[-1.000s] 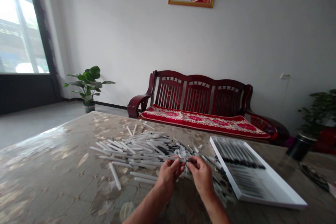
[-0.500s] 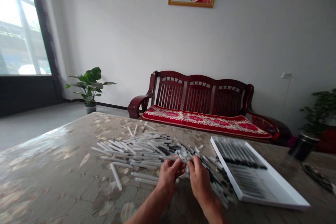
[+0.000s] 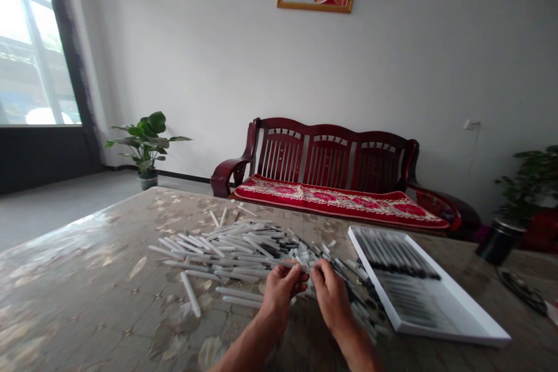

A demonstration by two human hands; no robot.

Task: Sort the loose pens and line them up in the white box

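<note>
A loose heap of white pen barrels and black pen parts lies spread on the patterned table. My left hand and my right hand meet just in front of the heap, fingers pinched together on a white pen held between them. To the right lies a flat white box with a row of finished black pens at its far end.
A dark cylindrical container and a black cord or glasses sit at the table's far right. Behind the table stands a red wooden bench. Potted plants stand on the floor at left and right.
My hands have lowered slightly and drawn closer together on the pen. The view shifted a little; the heap and box have not moved.
</note>
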